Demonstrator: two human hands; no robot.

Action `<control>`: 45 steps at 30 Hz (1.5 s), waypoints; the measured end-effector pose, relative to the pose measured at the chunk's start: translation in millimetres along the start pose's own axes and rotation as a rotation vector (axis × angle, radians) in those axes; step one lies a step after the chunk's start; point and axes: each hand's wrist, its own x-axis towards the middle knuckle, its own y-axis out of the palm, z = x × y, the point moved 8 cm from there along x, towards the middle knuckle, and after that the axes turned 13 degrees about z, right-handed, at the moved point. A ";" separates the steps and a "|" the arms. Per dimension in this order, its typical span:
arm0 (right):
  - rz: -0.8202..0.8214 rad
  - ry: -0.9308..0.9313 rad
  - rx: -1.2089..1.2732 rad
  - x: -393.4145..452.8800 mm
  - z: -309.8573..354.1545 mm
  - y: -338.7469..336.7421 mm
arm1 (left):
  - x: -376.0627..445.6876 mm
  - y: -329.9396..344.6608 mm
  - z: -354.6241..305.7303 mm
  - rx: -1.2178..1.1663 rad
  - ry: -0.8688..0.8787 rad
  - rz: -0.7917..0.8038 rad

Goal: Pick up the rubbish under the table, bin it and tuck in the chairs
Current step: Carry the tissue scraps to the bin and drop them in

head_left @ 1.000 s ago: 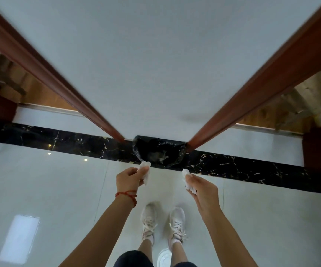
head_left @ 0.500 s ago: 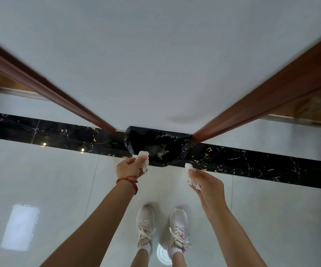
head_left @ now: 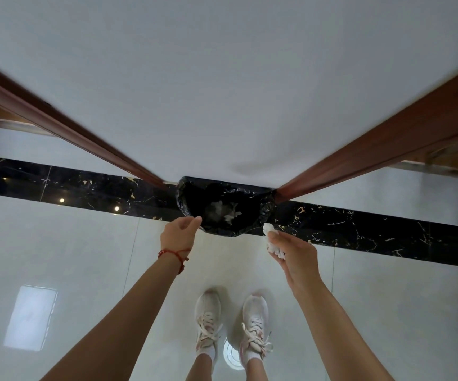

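Head view: right hand (head_left: 294, 257) pinches crumpled white tissue (head_left: 273, 243) beside black-lined bin (head_left: 261, 221).

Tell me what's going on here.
A person stands over a bin lined with a black bag, set against the wall. The right hand holds a crumpled white tissue beside the bin's rim, not yet dropped in. The left hand is at the near rim; no tissue shows in it, though its fingers are loosely curled and I cannot tell if it grips the bag. White scraps already lie inside the bin.
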 end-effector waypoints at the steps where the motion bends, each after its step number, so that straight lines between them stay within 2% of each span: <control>1: -0.003 0.008 0.006 2.8 -1.9 2.4 | -4.4 -2.7 -1.0 0.031 0.030 -0.018; 9: -0.073 0.119 0.082 38.8 -25.4 30.9 | -27.7 -9.9 18.0 -0.164 0.062 -0.004; 13: -0.030 0.138 0.122 59.0 -27.7 49.9 | -33.8 -15.0 23.8 -0.222 0.058 -0.009; 18: -0.031 0.148 0.010 57.2 -27.4 41.9 | -41.5 -23.1 20.3 -0.198 0.080 -0.013; 21: -0.046 0.024 -0.232 38.7 -8.7 36.4 | -51.6 -26.1 10.6 -0.121 0.112 -0.024; 27: 0.016 -0.343 -0.771 -29.4 42.6 50.0 | -96.9 -28.3 -27.5 0.172 0.254 -0.087; 33: 0.044 -0.472 -1.186 -97.5 74.6 56.3 | -152.8 -27.9 -63.2 0.453 0.367 -0.076; 40: 0.036 -0.535 -1.344 -172.1 108.0 54.5 | -225.1 -27.4 -101.9 0.742 0.481 -0.094; 45: 0.015 -0.590 -1.367 -224.6 131.9 46.5 | -276.2 -23.8 -127.7 0.803 0.541 -0.105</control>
